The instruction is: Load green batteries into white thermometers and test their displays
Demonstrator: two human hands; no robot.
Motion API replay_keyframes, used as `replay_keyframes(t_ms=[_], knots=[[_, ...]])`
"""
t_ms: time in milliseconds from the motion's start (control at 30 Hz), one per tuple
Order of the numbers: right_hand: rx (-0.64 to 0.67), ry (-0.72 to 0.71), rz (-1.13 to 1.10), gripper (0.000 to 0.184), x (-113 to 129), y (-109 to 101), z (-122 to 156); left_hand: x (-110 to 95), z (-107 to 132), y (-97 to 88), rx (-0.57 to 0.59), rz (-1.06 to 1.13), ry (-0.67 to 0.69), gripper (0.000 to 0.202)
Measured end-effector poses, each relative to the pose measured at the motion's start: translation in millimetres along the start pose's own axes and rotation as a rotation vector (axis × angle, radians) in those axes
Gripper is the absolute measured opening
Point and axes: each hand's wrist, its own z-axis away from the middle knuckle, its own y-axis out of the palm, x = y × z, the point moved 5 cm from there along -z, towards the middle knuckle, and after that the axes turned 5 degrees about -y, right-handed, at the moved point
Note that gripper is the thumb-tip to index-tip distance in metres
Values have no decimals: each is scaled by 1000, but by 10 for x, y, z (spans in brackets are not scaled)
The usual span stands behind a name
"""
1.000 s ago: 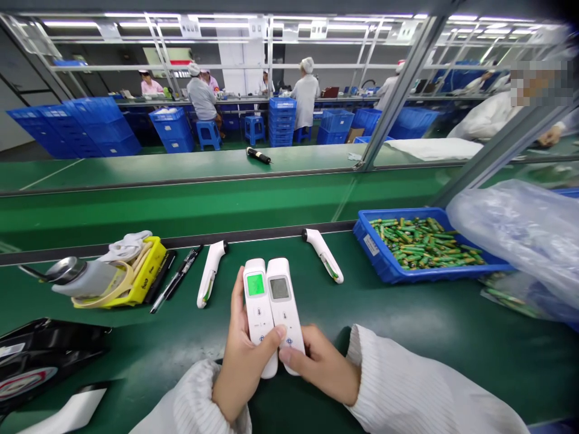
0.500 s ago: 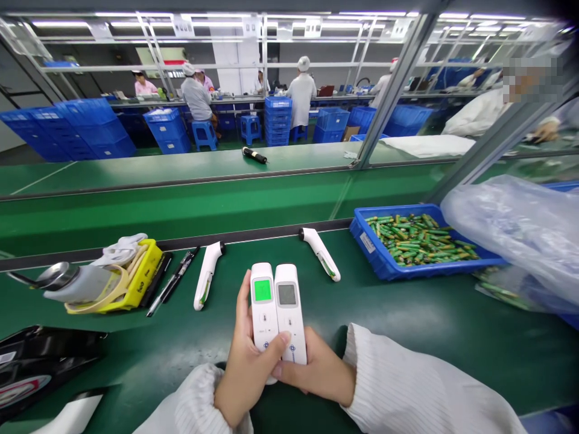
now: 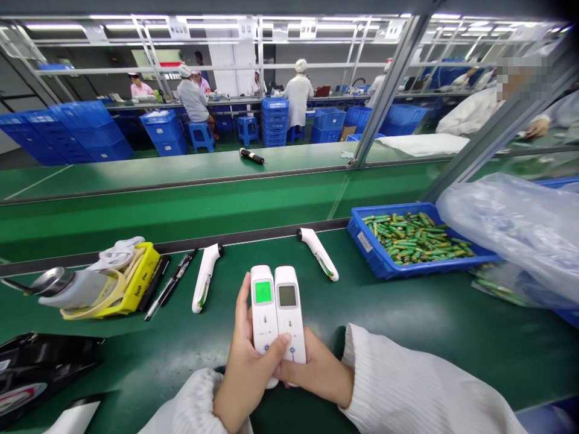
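Two white infrared thermometers are held side by side, screens facing me. My left hand (image 3: pixel 248 355) is closed around the left thermometer (image 3: pixel 263 322), whose screen glows green. Its thumb reaches across onto the lower buttons of the right thermometer (image 3: pixel 288 319), which has a grey screen. My right hand (image 3: pixel 319 367) grips that right thermometer low on its body, the fingers behind it hidden. Beyond my hands, a third thermometer (image 3: pixel 207 274) lies on the green bench to the left. A fourth thermometer (image 3: pixel 318 253) lies to the right; both show green batteries in their handles.
A blue tray (image 3: pixel 362 241) of green batteries stands at right beside a clear plastic bag (image 3: pixel 511 223). At left are a yellow bin (image 3: pixel 142 271), a bottle (image 3: pixel 76 289), pens (image 3: pixel 172 283), a black object (image 3: pixel 45 361) and another white device (image 3: pixel 76 416). Co-workers sit beyond the partition.
The view has shifted very slightly. Both hands keep their hold on the two thermometers, and the screens look the same, one green and one grey.
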Motion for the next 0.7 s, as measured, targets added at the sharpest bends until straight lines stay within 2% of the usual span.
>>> replay_keyframes(t_ms=[133, 233, 367, 467, 600, 700], knots=[[-47, 69, -43, 50, -3, -33, 7, -29, 12, -10, 71, 39, -73, 76], [-60, 3, -113, 50, 72, -35, 14, -38, 34, -10, 101, 47, -134, 70], [12, -93, -159, 52, 157, 14, 28, -45, 45, -1, 51, 7, -51, 69], [20, -67, -139, 53, 118, 10, 33, -36, 41, 14, 37, -33, -7, 68], [0, -28, -115, 50, 53, -27, 31, -42, 32, 18, 55, -47, -17, 67], [15, -50, -81, 46, 72, -35, 28, -67, 36, 25, 71, -32, -19, 67]])
